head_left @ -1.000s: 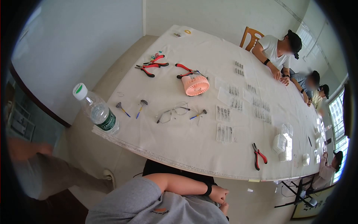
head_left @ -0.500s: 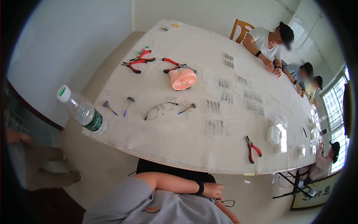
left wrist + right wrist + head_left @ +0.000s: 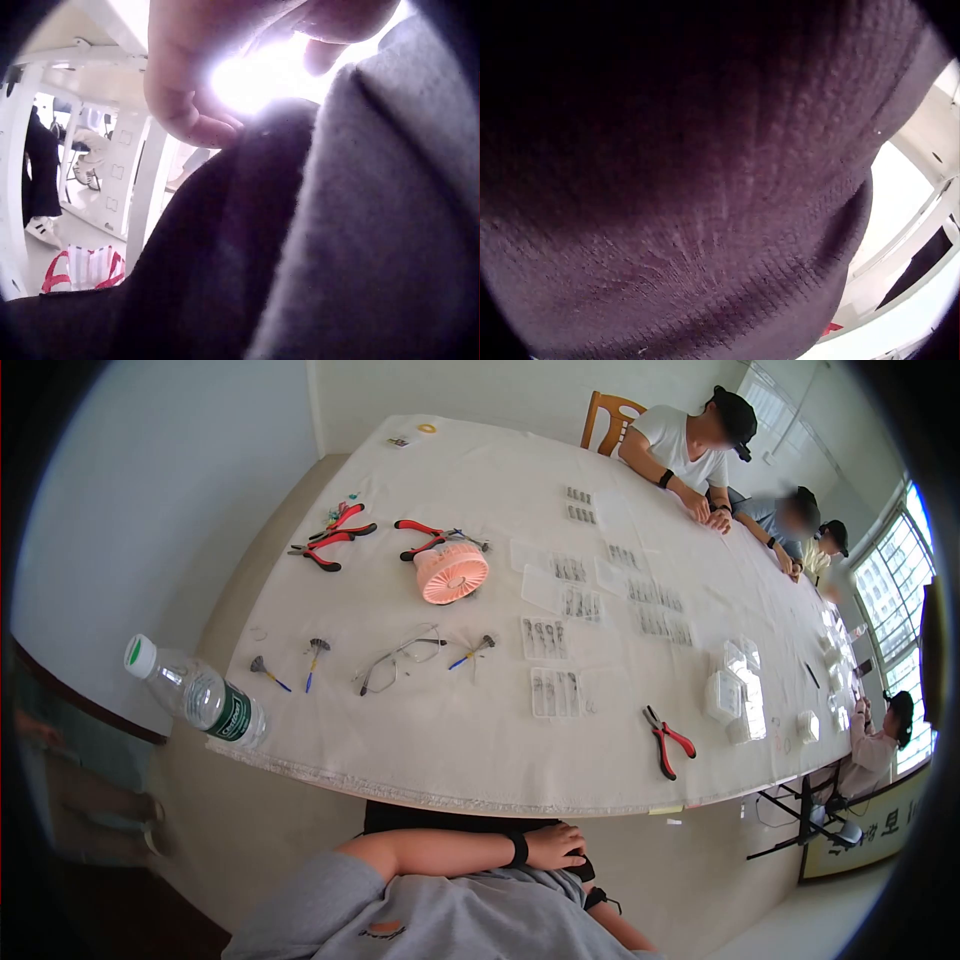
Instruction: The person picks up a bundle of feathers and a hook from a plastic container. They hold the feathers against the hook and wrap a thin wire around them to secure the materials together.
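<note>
My left hand point(image 3: 553, 847) rests at my lap in the head view, a black band around its wrist. In the left wrist view its fingers point(image 3: 176, 105) bend loosely beside dark cloth point(image 3: 217, 225) and grey shirt fabric point(image 3: 375, 210), with nothing gripped. The right forearm point(image 3: 627, 933) comes in from the lower right, wearing a black wristband point(image 3: 597, 898). Most of the right hand is hidden near the left hand and clothing, and its fingers do not show. Dark ribbed cloth point(image 3: 705, 187) fills most of the right wrist view.
On the white-covered table point(image 3: 450, 750) lie red-handled pliers point(image 3: 667, 743), glasses point(image 3: 400, 660), small brushes point(image 3: 315, 660) and several clear boxes point(image 3: 556, 693). A pink fan point(image 3: 452, 573) stands farther back. A water bottle point(image 3: 200, 695) is at the left edge. Other people point(image 3: 690, 450) sit along the far side.
The head view has swung, so the table items sit farther left. My left hand has shifted slightly, its fingers more spread. The person at the left has moved farther away.
</note>
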`<state>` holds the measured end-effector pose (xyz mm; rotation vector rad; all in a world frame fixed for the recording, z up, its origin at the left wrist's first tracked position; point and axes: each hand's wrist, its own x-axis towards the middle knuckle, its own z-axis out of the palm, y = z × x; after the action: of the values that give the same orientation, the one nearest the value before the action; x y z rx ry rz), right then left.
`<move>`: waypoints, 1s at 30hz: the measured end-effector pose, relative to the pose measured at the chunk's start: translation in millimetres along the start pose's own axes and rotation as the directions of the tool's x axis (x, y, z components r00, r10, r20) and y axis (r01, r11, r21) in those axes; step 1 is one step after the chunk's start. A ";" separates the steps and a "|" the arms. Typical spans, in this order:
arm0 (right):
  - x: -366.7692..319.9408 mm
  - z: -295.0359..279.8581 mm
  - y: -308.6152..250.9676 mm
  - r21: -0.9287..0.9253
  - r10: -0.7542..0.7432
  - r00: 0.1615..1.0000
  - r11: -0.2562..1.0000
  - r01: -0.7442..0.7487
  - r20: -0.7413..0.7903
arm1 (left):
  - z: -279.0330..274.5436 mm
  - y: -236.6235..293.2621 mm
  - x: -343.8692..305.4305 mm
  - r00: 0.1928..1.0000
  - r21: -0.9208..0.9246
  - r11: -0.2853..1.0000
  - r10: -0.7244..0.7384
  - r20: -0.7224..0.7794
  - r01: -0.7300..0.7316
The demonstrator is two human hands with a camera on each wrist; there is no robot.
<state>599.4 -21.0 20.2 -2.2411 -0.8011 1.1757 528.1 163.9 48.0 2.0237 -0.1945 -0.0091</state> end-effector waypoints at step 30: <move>-47.0 -36.6 20.9 0.382 0.218 0.976 0.901 -0.207 0.015 | -10.4 -2.0 -48.0 0.981 0.084 0.996 0.002 0.193 -0.018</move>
<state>614.5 -73.4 51.9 -2.0439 -0.2833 1.2706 482.0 180.8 47.1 2.1067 -0.3329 -0.1946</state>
